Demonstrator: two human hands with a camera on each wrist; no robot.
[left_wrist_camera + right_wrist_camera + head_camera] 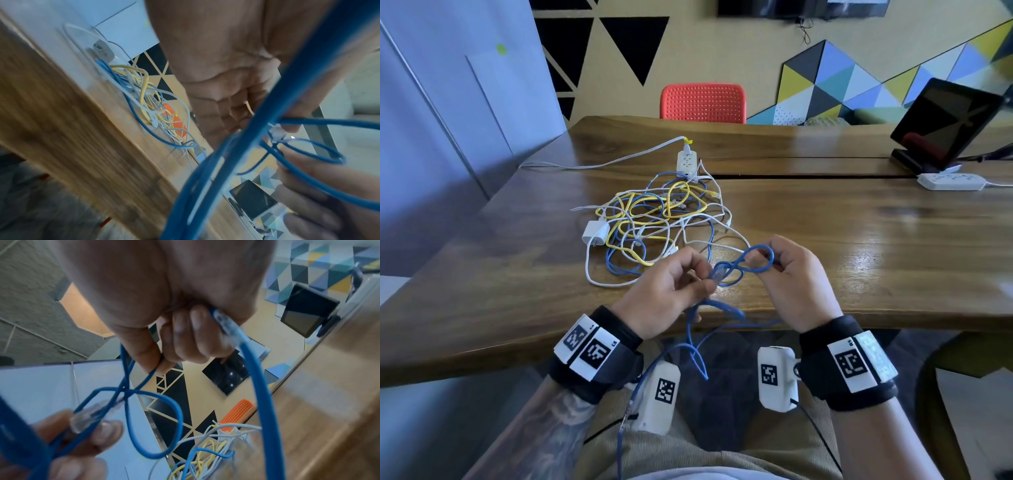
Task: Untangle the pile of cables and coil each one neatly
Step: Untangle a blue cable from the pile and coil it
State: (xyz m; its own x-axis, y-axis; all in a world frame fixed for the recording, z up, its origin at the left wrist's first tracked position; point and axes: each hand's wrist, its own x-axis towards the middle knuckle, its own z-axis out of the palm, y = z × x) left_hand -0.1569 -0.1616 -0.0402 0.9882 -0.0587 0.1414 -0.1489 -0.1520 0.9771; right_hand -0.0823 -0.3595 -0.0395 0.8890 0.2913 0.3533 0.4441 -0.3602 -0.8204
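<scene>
Two hands work here, a left grip (671, 287) and a right grip (796, 277), sharing one blue cable (743, 267). Beyond them on the counter (859, 233) lies one tangled pile (657, 219); its cables cannot be counted. Two white power strips (687, 164) (950, 181), one white charger (595, 233), one tablet (945, 120), one red chair (702, 102).

We see a pile of cables (654, 222) on the table (842, 240), with a power strip (686, 164) just behind it and a chair (702, 102) behind the table. Near the table's front edge, the left hand (667, 291) and right hand (796, 277) hold one cable (743, 265) between them. A tablet (945, 120) stands far to the right.
</scene>
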